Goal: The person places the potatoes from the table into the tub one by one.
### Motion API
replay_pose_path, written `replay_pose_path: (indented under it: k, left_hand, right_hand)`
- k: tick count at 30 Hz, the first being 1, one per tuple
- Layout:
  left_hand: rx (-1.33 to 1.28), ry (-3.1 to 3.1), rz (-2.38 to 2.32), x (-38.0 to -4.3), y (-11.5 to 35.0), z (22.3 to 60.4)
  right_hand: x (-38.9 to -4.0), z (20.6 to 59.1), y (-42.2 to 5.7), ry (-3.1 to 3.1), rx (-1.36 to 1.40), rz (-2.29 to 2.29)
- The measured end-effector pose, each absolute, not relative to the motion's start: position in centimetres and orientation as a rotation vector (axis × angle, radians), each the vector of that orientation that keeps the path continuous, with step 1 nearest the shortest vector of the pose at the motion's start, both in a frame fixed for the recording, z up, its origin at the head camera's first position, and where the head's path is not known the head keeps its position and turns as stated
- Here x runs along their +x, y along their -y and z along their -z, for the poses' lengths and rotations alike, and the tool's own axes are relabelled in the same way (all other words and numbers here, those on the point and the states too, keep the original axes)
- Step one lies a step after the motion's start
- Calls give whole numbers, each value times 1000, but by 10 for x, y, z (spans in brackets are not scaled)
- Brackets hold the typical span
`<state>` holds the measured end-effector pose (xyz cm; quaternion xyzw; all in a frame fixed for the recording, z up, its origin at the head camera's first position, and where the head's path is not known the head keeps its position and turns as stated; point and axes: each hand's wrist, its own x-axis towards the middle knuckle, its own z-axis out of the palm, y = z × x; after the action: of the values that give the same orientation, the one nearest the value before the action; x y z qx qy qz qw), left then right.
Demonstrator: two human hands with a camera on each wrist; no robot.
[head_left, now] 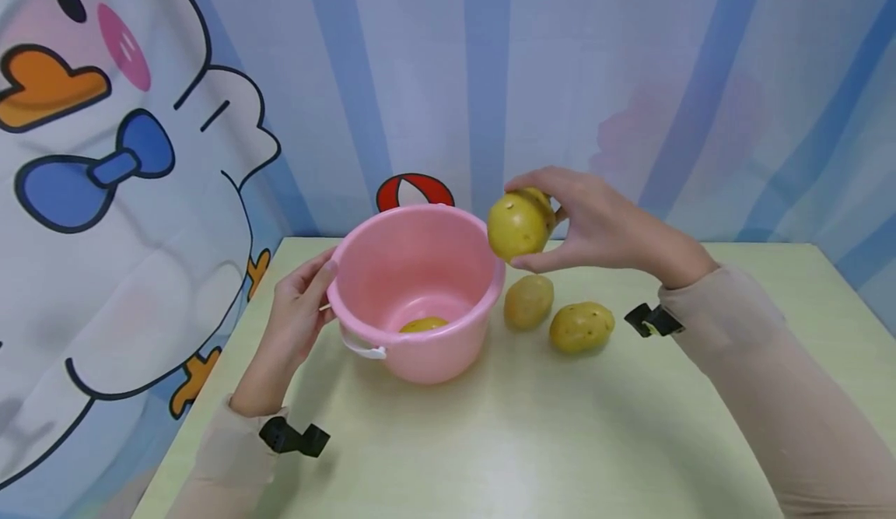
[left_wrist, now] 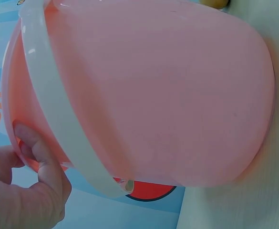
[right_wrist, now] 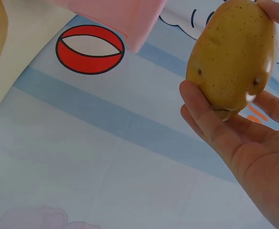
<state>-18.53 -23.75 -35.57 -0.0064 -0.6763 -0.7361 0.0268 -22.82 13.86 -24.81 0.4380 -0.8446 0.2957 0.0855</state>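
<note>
A pink bucket [head_left: 434, 355] stands upright on the table, its white handle [left_wrist: 63, 109] hanging down the near side. My left hand [head_left: 297, 309] grips the bucket's left rim between thumb and fingers, as the left wrist view also shows. In my right hand [head_left: 595, 219] is a yellow potato [head_left: 518, 226], held between thumb and fingertips above the table, beside the bucket's right rim. The right wrist view shows that potato [right_wrist: 232, 57] with dark specks on its skin. Inside the bucket lies another potato [head_left: 423, 324], partly hidden by the near wall.
Two more potatoes, a paler one [head_left: 529, 301] and a yellow one [head_left: 582, 327], lie on the table [head_left: 525, 441] right of the bucket. Behind the table hangs a blue-striped cloth [head_left: 560, 75] with a cartoon duck [head_left: 140, 270] at the left.
</note>
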Motion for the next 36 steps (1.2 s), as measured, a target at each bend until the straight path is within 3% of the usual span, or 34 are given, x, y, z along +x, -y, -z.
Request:
replay_pose_path:
  k: [36]
  left_hand:
    - [-57, 2061, 2272, -186, 237, 356]
  right_hand:
    - [-227, 229, -93, 2442, 1512, -895]
